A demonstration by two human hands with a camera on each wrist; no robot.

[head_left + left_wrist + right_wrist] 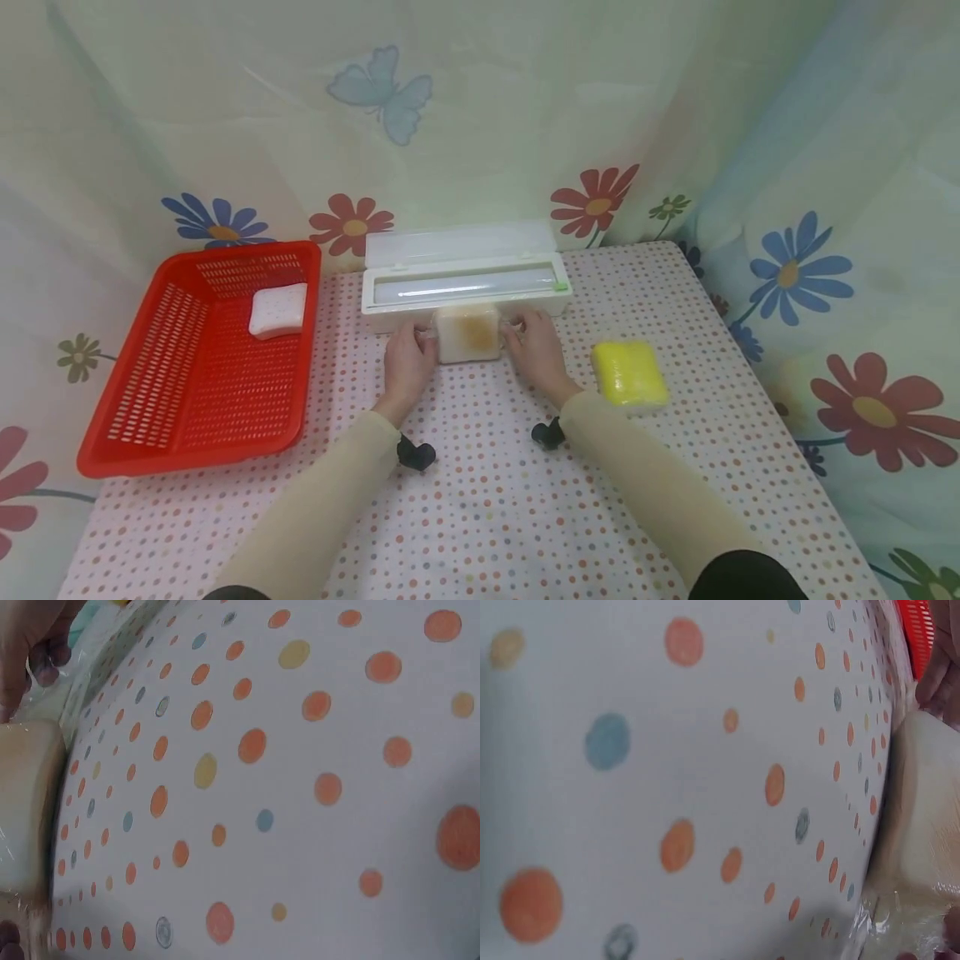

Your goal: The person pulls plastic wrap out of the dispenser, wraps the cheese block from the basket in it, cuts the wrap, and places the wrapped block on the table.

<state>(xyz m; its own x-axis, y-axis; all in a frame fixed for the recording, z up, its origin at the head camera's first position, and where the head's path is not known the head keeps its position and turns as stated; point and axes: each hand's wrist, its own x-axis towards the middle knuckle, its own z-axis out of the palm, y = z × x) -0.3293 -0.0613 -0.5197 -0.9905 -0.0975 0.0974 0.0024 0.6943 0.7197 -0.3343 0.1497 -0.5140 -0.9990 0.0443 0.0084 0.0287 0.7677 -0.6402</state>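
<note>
A white block with a tan patch (468, 335), looking like a sponge, lies in front of the cling film dispenser, wrapped in clear film. My left hand (410, 360) pinches the cling film at the block's left side. At its right side my right hand (537, 350) pinches the film in the same way. The right wrist view shows crinkled film (900, 926) gathered beside the block (930, 810). In the left wrist view, the film lies smooth over the block (22, 810), with fingertips at both its ends.
Behind the block stands the white cling film dispenser (378, 321), lid raised, roll inside. A red plastic basket (198, 400) on the left contains a white sponge (277, 310). A shiny yellow sponge-like block (630, 372) lies right of my right hand. The dotted tablecloth (480, 500) covers the table.
</note>
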